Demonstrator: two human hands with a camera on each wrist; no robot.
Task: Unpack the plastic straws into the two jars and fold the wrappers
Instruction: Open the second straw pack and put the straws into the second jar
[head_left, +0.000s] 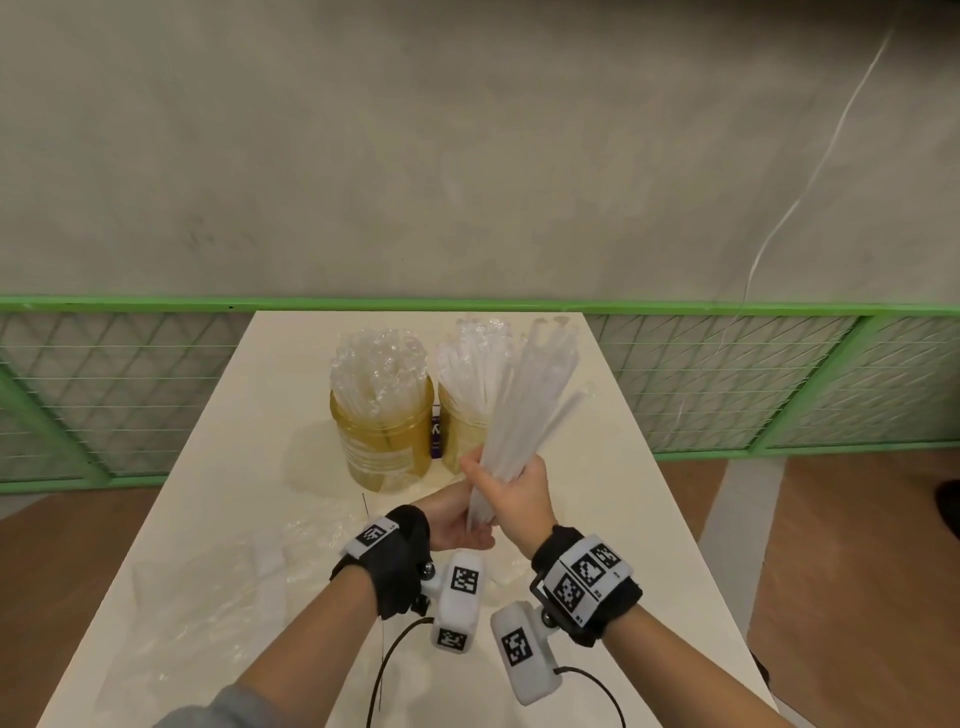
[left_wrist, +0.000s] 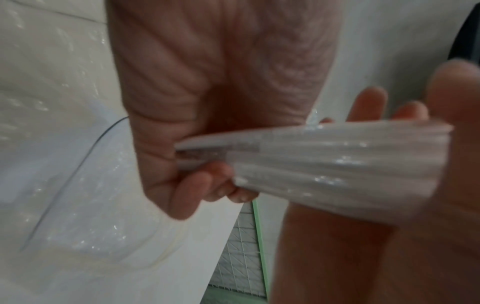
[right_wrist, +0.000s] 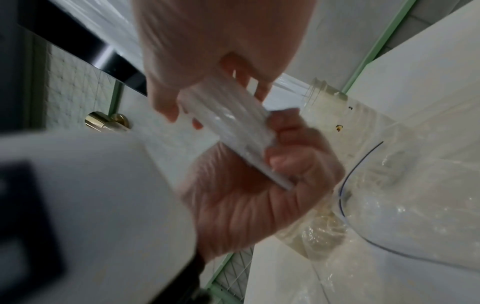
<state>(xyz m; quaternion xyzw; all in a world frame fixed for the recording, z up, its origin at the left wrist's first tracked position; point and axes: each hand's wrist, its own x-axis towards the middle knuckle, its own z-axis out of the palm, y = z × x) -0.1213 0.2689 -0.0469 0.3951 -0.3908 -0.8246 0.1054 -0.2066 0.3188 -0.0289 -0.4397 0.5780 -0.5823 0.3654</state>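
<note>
My right hand (head_left: 519, 493) grips a bundle of white plastic straws (head_left: 530, 395) near its lower end; the straws fan up and to the right, in front of the right jar. My left hand (head_left: 457, 525) sits under it, fingers curled round the bundle's bottom end (right_wrist: 233, 131). In the left wrist view the bundle (left_wrist: 337, 164) lies across my left palm (left_wrist: 337, 257), with the right hand (left_wrist: 207, 82) above. Two amber jars stand behind: the left jar (head_left: 382, 447) holds clear straws, the right jar (head_left: 457, 431) white ones. Empty clear wrappers (head_left: 234, 571) lie crumpled on the table at left.
The white table (head_left: 613, 493) runs away from me to a green-framed mesh fence (head_left: 156, 306) and a grey wall. A small purple object (head_left: 436, 431) shows between the jars. Brown floor lies on both sides of the table.
</note>
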